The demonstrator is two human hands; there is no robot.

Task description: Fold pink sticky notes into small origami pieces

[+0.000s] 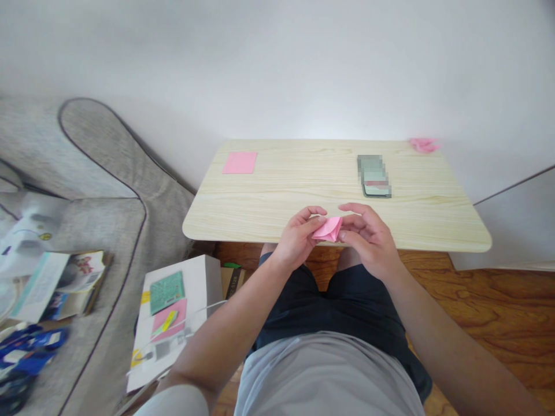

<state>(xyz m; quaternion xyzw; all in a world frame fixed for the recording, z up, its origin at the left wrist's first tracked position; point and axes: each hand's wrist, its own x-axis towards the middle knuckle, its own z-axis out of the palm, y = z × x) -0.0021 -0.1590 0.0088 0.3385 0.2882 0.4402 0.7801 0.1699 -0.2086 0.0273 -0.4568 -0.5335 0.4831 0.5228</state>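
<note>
The small, pink, folded piece of paper (328,229) could spring open or crease askew if the left hand (300,236) loosens its pinch or the right hand (369,241) presses unevenly. It sits between them, by the near edge of the pale wood-grain counter (299,193). The right fingers meet its edge, how firmly I cannot tell. It looks layered, its flaps slightly parted.
</note>
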